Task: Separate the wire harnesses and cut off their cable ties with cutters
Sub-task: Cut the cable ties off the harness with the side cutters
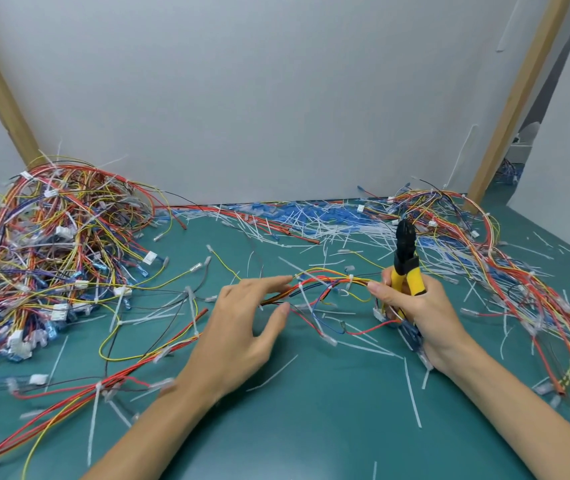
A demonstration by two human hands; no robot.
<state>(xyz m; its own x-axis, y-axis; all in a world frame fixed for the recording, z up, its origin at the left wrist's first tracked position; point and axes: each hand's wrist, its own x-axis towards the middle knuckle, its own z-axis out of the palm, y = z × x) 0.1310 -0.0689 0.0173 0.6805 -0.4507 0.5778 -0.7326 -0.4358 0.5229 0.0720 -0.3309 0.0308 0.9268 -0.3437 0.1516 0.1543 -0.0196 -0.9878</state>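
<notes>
While my right hand (425, 317) clamps the cutters (405, 265) upright, the harness (325, 283) runs left to my spread-fingered left hand (245, 327), cable tie (350, 279) nearer the cutters.

My right hand (415, 306) is gripping the yellow-handled cutters (405, 261) upright, plus one end of a wire harness (328, 284). My left hand (248, 317) is touching its other end, fingers straight. A tangled harness pile (51, 244) is sitting left on the bench (311, 410).

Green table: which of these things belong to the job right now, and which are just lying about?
In use: cutters, held harness, its cable tie, right hand, left hand.
Lying about: left wire pile, right wire pile, cut tie scraps.
</notes>
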